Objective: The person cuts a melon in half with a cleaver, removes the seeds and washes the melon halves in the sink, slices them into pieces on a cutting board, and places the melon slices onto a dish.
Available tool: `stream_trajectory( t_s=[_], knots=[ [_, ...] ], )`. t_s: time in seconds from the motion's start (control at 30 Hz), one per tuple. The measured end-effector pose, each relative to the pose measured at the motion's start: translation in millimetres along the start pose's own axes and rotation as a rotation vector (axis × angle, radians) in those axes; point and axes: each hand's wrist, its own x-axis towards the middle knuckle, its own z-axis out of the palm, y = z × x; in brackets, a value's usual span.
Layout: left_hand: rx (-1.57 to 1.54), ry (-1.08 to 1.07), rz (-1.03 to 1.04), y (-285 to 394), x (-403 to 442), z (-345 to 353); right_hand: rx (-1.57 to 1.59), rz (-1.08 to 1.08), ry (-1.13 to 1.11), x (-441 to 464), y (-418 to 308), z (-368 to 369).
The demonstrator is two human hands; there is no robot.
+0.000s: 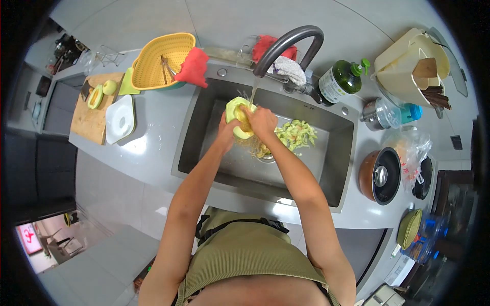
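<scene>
Over the sink, my left hand is wrapped round the lower left side of a pale green melon half. The fingers of my right hand press into its yellow hollow from the right. Water runs from the dark faucet down beside the melon and my right hand. Green and yellow peelings lie in the sink around the drain, with stringy pulp below the melon. My fingertips inside the melon are partly hidden.
At the left, a cutting board holds melon pieces and a knife, beside a white dish. A yellow basket with a red cloth stands behind. Right of the sink are a soap bottle and a pot.
</scene>
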Motion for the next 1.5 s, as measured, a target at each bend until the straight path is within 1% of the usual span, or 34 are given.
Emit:
stream_trajectory(
  t_s=[0.1, 0.2, 0.23, 0.3, 0.33, 0.4, 0.43, 0.47, 0.5, 0.57, 0.67, 0.77, 0.8, 0.9, 1.0, 1.1, 1.2, 1.3, 1.4, 1.5],
  knots=[
    [-0.124, 0.03, -0.018, -3.3, 6.4, -2.4, 0.021, -0.129, -0.082, 8.6, 11.7, 8.6],
    [-0.18, 0.027, -0.047, -8.9, 17.8, -7.0, 0.124, -0.274, -0.05, 15.2, 30.4, 24.0],
    [-0.184, 0.025, -0.055, -8.8, 19.6, -8.7, 0.183, -0.335, 0.026, 16.1, 36.1, 29.9],
    [-0.192, -0.037, -0.147, -8.7, 23.1, -10.7, 0.297, -0.455, 0.179, 15.8, 48.7, 37.0],
    [-0.196, -0.067, -0.193, -8.9, 23.6, -9.8, 0.198, -0.362, 0.088, 12.0, 42.8, 22.8],
    [-0.252, -0.191, -0.274, -13.7, 22.5, -4.1, 0.006, -0.175, -0.093, 8.5, 30.9, -6.6],
    [-0.278, -0.252, -0.312, -15.0, 22.0, -0.6, -0.022, -0.164, -0.09, 10.9, 29.4, -10.7],
    [-0.228, -0.3, -0.339, -21.5, 22.8, 0.0, -0.05, -0.152, -0.09, 13.1, 29.2, -13.4],
    [-0.239, -0.314, -0.358, -19.4, 16.6, 7.3, -0.079, -0.139, -0.088, 15.2, 29.7, -15.4],
    [-0.262, -0.344, -0.397, -8.8, 0.9, 24.0, -0.146, -0.196, -0.053, 20.2, 32.1, -10.9],
    [-0.249, -0.377, -0.43, -22.6, 6.1, 17.8, -0.217, -0.237, -0.052, 21.8, 33.4, -8.7],
    [-0.246, -0.395, -0.462, -18.8, 3.7, 16.4, -0.27, -0.247, -0.092, 21.1, 30.9, -16.5],
    [-0.245, -0.371, -0.456, -19.8, 4.3, 15.4, -0.286, -0.248, -0.109, 20.6, 30.4, -17.8],
    [-0.265, -0.29, -0.42, -26.6, 11.1, 11.9, -0.209, -0.208, -0.134, 21.2, 30.7, -10.4],
    [-0.31, -0.168, -0.326, -36.3, 25.0, 1.9, -0.046, -0.349, 0.007, 5.4, 38.6, 5.3],
    [-0.314, -0.051, -0.233, -40.3, 40.3, -14.5, -0.066, -0.753, 0.274, -5.1, 53.6, 22.3],
    [-0.335, 0.01, -0.191, -36.5, 52.1, -29.4, -0.051, -0.79, 0.069, -28.0, 43.4, 12.8],
    [-0.149, 0.042, -0.14, -17.7, 39.1, -14.3, 0.008, -0.727, -0.144, -33.8, 32.5, 12.2],
    [-0.058, 0.108, -0.098, -10.3, 32.2, -5.8, -0.058, -0.767, -0.094, -25.0, 35.6, 23.0],
    [0.042, 0.061, -0.09, -11.0, 32.5, -12.3, -0.042, -0.807, -0.13, -20.2, 38.8, 25.3]
  ],
)
